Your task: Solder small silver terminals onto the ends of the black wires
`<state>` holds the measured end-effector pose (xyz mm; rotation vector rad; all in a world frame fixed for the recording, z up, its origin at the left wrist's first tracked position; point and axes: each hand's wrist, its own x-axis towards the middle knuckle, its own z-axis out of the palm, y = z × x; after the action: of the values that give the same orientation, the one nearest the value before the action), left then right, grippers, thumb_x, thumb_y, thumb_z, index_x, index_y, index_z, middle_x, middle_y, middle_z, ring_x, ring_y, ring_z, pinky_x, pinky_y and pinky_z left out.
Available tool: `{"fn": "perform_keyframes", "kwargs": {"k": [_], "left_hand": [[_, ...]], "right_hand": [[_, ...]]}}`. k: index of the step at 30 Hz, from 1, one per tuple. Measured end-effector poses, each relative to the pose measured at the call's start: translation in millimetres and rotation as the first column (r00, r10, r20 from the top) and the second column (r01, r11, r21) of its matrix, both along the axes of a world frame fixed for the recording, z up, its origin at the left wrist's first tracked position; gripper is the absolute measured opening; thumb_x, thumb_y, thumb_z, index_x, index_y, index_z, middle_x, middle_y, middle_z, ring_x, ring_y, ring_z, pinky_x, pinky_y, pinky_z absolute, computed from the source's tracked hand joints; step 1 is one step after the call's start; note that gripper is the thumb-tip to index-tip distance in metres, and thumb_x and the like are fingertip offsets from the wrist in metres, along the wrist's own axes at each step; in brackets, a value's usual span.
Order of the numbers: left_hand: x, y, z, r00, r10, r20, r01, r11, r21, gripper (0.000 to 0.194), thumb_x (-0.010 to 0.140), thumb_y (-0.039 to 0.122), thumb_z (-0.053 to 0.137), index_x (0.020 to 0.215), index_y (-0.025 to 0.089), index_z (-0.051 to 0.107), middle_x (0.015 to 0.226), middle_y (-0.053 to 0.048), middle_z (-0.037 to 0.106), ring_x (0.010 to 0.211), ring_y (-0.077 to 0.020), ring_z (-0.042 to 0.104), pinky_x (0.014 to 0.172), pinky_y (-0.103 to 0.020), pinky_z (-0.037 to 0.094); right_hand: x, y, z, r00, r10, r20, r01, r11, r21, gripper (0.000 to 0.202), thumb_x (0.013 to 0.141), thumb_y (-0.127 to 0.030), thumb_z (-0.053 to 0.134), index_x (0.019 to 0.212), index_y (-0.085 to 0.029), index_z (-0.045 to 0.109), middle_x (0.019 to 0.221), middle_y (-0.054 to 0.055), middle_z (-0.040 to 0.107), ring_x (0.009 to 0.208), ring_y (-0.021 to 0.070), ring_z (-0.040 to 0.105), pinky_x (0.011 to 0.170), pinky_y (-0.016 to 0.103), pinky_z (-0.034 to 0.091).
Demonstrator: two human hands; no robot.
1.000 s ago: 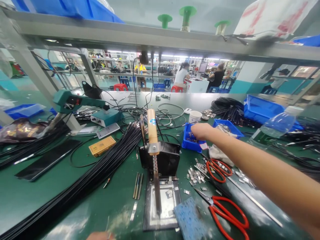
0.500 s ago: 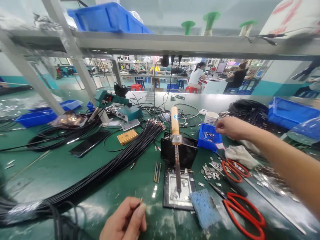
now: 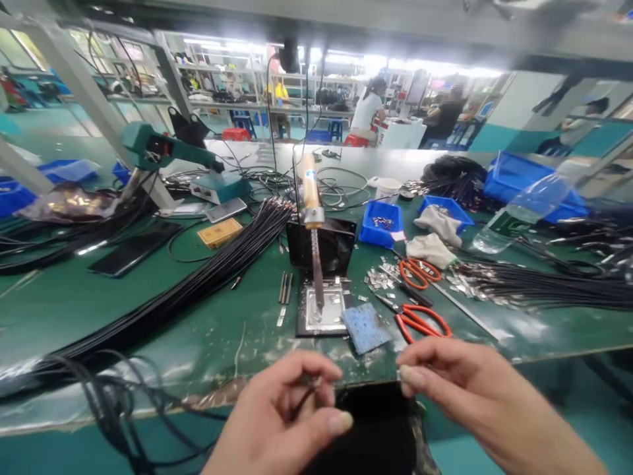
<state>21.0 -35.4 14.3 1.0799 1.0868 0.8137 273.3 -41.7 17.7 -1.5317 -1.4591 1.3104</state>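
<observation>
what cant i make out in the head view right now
All in the head view:
- Left hand: its curled fingers cover most of a thin dark thing.
- Right hand: the pale bit at its fingertips is too small and covered to identify.
- Bottle: label writing, blurred.
- Black cables: far-left end, cut off by the left edge.

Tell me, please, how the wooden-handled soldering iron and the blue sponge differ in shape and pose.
The wooden-handled soldering iron is long and slender; the blue sponge is broad and squarish. The iron is steeply tilted, tip down, whereas the sponge lies nearly flat. Neither is touched by the left hand or right hand.
</observation>
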Motion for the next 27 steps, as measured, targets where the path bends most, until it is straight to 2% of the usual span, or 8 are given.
{"fn": "perform_keyframes", "kwargs": {"k": [2,6,9,14,17,21,27], "left_hand": [[9.3,-1.0,-1.3,0.995,-0.087,0.039,0.089,0.995,-0.036,0.031,0.074,0.029,0.088,0.101,0.022,0.076,0.085,0.001,0.066,0.057,-0.0082,0.038,0.053,-0.021,0.032],[14.4,-5.2,-5.1,0.992,-0.044,0.115,0.05,0.997,-0.052,0.028,0.073,0.016,0.087,0.097,0.019,0.073,0.082,0.002,0.068,0.058,-0.0071,0.04,0.054,-0.019,0.034],[12.7,-8.2,-6.3,0.99,-0.003,0.14,0.007,1.0,-0.027,0.024,0.073,0.011,0.086,0.091,0.019,0.071,0.073,0.005,0.065,0.054,-0.0062,0.037,0.055,-0.018,0.036],[12.1,-8.6,-6.4,0.992,0.042,0.121,-0.039,0.999,-0.025,0.027,0.069,0.008,0.089,0.087,0.017,0.07,0.06,0.01,0.052,0.053,-0.0067,0.034,0.052,-0.017,0.033],[13.3,-8.2,-6.4,0.994,0.041,0.102,-0.04,0.999,-0.019,0.029,0.066,0.007,0.09,0.085,0.017,0.071,0.06,0.01,0.052,0.054,-0.0066,0.035,0.052,-0.017,0.032],[14.9,-8.3,-7.3,0.995,0.042,0.088,-0.041,0.999,-0.013,0.027,0.066,0.007,0.09,0.083,0.018,0.072,0.061,0.01,0.053,0.055,-0.0066,0.035,0.052,-0.016,0.032],[16.7,-8.7,-7.3,0.999,0.028,0.047,-0.028,1.0,0.01,0.017,0.072,0.01,0.085,0.08,0.017,0.073,0.064,0.007,0.059,0.058,-0.0081,0.041,0.055,-0.017,0.036]], "right_hand": [[-20.2,-3.5,-6.8,0.992,0.008,-0.129,-0.015,0.999,-0.051,0.018,0.087,-0.044,0.075,0.088,-0.027,0.079,0.075,-0.001,0.076,0.071,0.0139,0.068,0.066,0.021,0.054],[-41.0,-6.1,-13.4,0.958,0.06,-0.28,-0.087,0.992,-0.087,0.016,0.09,-0.041,0.074,0.094,-0.028,0.081,0.083,-0.002,0.077,0.08,0.0143,0.069,0.074,0.021,0.053],[-48.1,-7.0,-15.2,0.966,0.092,-0.24,-0.107,0.993,-0.05,0.019,0.093,-0.044,0.07,0.097,-0.029,0.081,0.089,-0.002,0.078,0.085,0.0154,0.07,0.077,0.022,0.053],[-51.7,-7.9,-17.8,0.984,0.113,-0.138,-0.117,0.993,-0.026,0.018,0.093,-0.041,0.068,0.094,-0.028,0.08,0.087,-0.001,0.078,0.081,0.0163,0.07,0.073,0.023,0.053],[-52.2,-9.8,-19.2,0.985,0.098,-0.14,-0.102,0.995,-0.022,0.015,0.093,-0.037,0.068,0.091,-0.025,0.076,0.085,-0.001,0.078,0.078,0.0157,0.07,0.071,0.023,0.054],[-55.2,-11.9,-20.1,0.988,0.012,-0.154,-0.009,1.0,0.023,0.01,0.09,-0.032,0.071,0.086,-0.023,0.069,0.077,-0.002,0.074,0.069,0.0129,0.069,0.063,0.02,0.055],[-57.2,-14.2,-20.3,0.987,0.013,-0.161,-0.003,0.998,0.063,0.013,0.092,-0.033,0.07,0.085,-0.022,0.067,0.078,-0.001,0.074,0.069,0.0124,0.069,0.064,0.021,0.055]]}}
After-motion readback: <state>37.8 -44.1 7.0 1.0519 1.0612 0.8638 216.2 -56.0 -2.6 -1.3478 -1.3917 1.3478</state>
